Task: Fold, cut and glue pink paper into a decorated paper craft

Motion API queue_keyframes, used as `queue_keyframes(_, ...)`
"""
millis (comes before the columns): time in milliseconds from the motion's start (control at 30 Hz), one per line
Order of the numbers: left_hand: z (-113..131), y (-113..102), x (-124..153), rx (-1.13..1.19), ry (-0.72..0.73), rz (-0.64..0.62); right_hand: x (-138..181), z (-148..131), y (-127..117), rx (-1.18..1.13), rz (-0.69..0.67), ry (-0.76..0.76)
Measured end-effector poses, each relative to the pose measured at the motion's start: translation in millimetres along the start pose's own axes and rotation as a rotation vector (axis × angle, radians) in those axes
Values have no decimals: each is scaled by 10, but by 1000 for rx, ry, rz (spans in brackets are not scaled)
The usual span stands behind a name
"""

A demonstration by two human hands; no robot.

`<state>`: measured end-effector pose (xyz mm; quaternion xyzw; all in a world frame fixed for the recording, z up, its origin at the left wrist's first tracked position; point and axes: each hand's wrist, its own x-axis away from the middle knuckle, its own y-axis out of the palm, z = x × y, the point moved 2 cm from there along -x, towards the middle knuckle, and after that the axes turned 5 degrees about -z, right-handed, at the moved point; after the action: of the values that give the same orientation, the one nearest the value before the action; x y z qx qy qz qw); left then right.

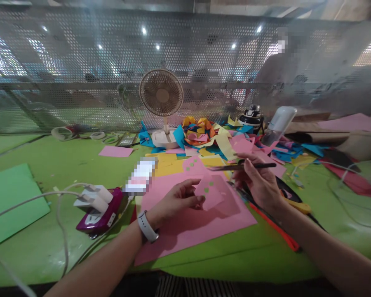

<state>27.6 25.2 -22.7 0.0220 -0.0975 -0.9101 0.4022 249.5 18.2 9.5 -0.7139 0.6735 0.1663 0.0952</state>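
Note:
My left hand [182, 198] pinches a small piece of pink paper [210, 193] with green spots on it, raised over a large pink sheet [179, 243]. In my right hand [258, 181] is a pair of dark tweezers [244, 166], held level with the tips pointing left, close to the top of the small paper. Whether the tips touch it, I cannot tell. Just behind, another pink paper piece with green spots [193, 164] lies near yellow sheets [170, 165]. Under my right wrist are a red-orange strip [284, 235] and a yellow-handled tool [299, 205], partly hidden.
A small fan [161, 93] stands at the back beside heaped coloured paper scraps [200, 136]. Left of the pink sheet are a phone [141, 175], a purple power strip [95, 220] with white chargers and loose cables, and a green sheet [12, 198]. A perforated screen [105, 53] bounds the table.

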Motion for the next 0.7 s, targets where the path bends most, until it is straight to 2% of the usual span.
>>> queue_keyframes(133,6,-15,-22,-47,72,60,-10,49,74,139,-141,39)
queue_keyframes(267,12,5,-26,-96,71,116,18,109,168,251,-292,30)
queue_keyframes(500,96,88,10,-27,40,116,63,136,234,316,-335,-46)
queue_keyframes(700,26,76,-22,-49,80,106,113,105,272,361,-397,-69)
